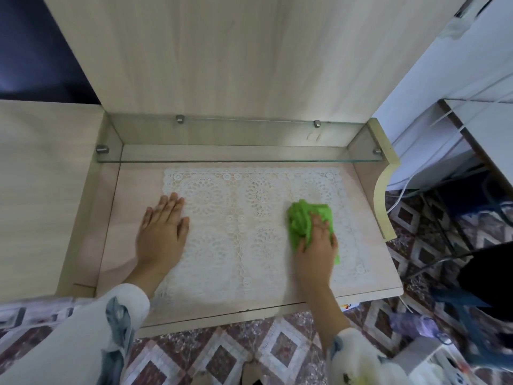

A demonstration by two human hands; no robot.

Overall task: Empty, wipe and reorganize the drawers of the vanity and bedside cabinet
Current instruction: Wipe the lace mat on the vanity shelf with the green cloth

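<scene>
A white lace mat (pixel 244 218) covers most of the pale wooden top of the bedside cabinet (pixel 374 254). My left hand (pixel 162 229) lies flat on the mat's left edge, fingers apart, holding nothing. My right hand (pixel 316 245) presses a crumpled green cloth (pixel 302 218) onto the right part of the mat. A glass shelf (pixel 236 140) on metal pegs spans the back of the cabinet top. No drawer shows in this view.
A tall wooden panel (pixel 222 51) rises behind the shelf, and a lower wooden surface (pixel 41 190) adjoins on the left. White cables (pixel 410 187) hang at the right beside a white unit. Patterned carpet (pixel 222 354) and a white appliance (pixel 433 359) lie below.
</scene>
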